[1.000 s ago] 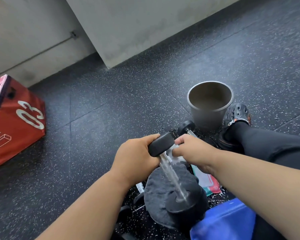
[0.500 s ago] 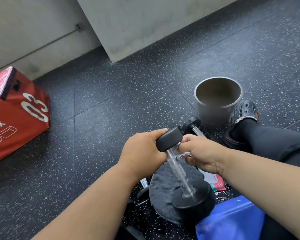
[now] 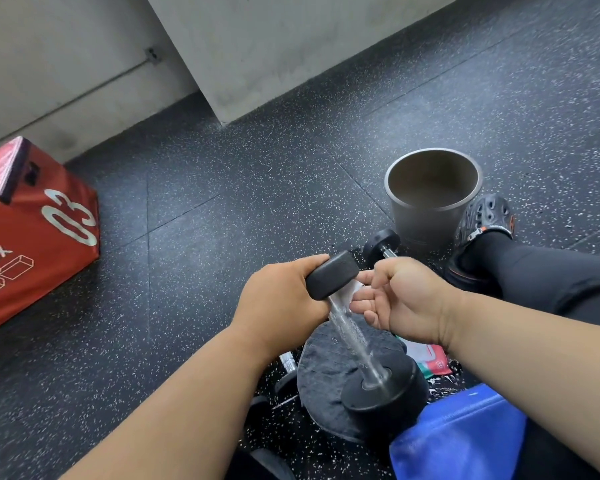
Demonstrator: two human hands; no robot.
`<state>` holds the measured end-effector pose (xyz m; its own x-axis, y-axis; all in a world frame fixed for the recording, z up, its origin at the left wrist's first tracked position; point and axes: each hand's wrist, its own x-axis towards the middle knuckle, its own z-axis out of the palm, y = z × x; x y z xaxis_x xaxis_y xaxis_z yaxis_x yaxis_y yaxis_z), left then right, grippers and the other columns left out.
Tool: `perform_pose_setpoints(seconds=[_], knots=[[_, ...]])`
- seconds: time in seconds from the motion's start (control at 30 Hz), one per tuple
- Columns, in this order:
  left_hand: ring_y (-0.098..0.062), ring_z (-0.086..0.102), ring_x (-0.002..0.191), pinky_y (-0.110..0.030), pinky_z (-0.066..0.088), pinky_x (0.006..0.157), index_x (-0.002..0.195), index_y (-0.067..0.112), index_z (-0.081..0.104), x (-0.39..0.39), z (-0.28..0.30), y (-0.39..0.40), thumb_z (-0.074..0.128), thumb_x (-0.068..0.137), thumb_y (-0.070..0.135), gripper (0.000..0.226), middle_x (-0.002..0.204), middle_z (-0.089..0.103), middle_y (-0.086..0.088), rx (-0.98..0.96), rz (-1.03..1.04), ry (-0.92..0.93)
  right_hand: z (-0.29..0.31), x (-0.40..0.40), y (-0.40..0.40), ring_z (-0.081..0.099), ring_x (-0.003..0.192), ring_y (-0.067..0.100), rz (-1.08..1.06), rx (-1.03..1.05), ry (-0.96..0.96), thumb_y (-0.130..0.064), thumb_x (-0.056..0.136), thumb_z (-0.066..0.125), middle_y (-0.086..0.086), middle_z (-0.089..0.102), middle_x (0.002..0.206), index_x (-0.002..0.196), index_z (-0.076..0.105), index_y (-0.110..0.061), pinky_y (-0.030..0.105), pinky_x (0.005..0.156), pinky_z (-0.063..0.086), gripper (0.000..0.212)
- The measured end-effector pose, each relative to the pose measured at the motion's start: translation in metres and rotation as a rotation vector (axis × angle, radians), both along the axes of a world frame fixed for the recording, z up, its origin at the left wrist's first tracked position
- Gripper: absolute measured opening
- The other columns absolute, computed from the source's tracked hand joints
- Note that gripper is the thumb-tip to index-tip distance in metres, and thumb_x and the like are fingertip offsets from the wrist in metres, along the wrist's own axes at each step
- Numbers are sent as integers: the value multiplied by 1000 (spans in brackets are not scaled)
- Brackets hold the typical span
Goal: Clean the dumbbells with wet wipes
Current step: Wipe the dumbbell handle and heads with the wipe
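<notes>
Bright, even indoor light; soft shadows; wide-angle bending at edges; slight blur throughout, no harsh glare.

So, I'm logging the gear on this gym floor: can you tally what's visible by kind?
Dumbbells: 2 clearly visible, one held, one by the bucket; dark parts at the bottom may be more
Wet wipes: 1
Wipe packs: 1
Buckets: 1
Red boxes: 1
Dark cloths: 1
Total: 7

We see a red box (image 3: 32,230) by the wall, a grey bucket (image 3: 430,206) beside a black shoe (image 3: 484,220), and a blue bag (image 3: 465,434).
</notes>
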<state>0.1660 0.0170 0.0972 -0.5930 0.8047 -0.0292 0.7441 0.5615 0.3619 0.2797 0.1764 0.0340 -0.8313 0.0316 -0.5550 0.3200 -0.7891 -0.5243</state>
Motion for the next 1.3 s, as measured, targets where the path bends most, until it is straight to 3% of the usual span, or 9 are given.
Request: perform_pose_setpoints(seconds=[0.1, 0.37, 0.63, 0.8, 0.87, 0.97, 1.03, 1.17, 1.3], knots=[[-11, 68, 78, -36, 59, 72, 119, 49, 66, -1, 0, -1, 74, 80, 44, 39, 84, 74, 19, -9, 5, -16, -10, -3, -2, 57, 53, 8, 3, 149, -49, 8, 96, 43, 0, 61, 64, 102, 70, -8, 17, 46, 45, 31], [-14, 67, 76, -36, 58, 70, 118, 48, 66, -3, 1, -1, 74, 79, 40, 40, 83, 74, 16, -26, -3, -9, -21, -8, -7, 43, 52, 2, 159, 346, -16, -15, 92, 79, -9, 70, 77, 99, 75, -22, 13, 47, 38, 10], [-15, 62, 72, -36, 57, 67, 116, 48, 66, 3, 7, -1, 69, 72, 28, 48, 77, 69, 12, -41, -21, 16, -20, -11, -14, 46, 65, 6, 207, 555, 64, -16, 93, 76, -11, 62, 67, 75, 77, -24, 27, 66, 34, 19], [-9, 66, 76, -34, 59, 71, 121, 54, 63, 0, 10, -1, 72, 71, 34, 54, 83, 72, 19, -70, -48, 6, -17, -11, -15, 53, 73, 6, 208, 612, 86, -13, 95, 72, -13, 66, 67, 87, 76, -21, 29, 74, 38, 12], [-2, 70, 85, -33, 61, 80, 129, 56, 62, -8, 11, -3, 75, 70, 41, 62, 96, 75, 25, -99, -53, -83, -19, -11, -17, 62, 77, 3, 206, 592, 110, -12, 96, 71, -14, 74, 75, 96, 78, -20, 26, 80, 43, 10], [1, 70, 108, -38, 58, 100, 138, 52, 60, -28, 9, -9, 80, 68, 61, 74, 123, 72, 21, -84, -28, -410, -19, -12, -20, 68, 74, -8, 219, 611, 163, -11, 97, 72, -13, 79, 83, 104, 79, -18, 6, 66, 46, 11], [-3, 68, 119, -37, 53, 108, 145, 54, 54, -38, 3, -13, 78, 68, 74, 83, 135, 67, 16, -45, 47, -614, -20, -13, -24, 68, 75, -9, 210, 634, 184, -9, 95, 74, -12, 80, 85, 105, 80, -14, 3, 67, 45, 13], [-2, 68, 124, -31, 52, 108, 152, 43, 52, -43, -11, -11, 76, 69, 73, 92, 143, 66, 15, -22, 105, -894, -21, -15, -34, 75, 104, 11, 236, 706, 178, -12, 91, 80, 5, 83, 103, 104, 83, -9, 25, 101, 55, 13], [-13, 72, 121, -35, 54, 106, 147, 33, 59, -41, -16, -6, 79, 65, 65, 90, 135, 74, 6, 72, 158, -979, -19, -17, -41, 65, 75, 4, 199, 923, 104, -25, 87, 86, -9, 73, 74, 82, 80, -14, 28, 80, 54, 13]])
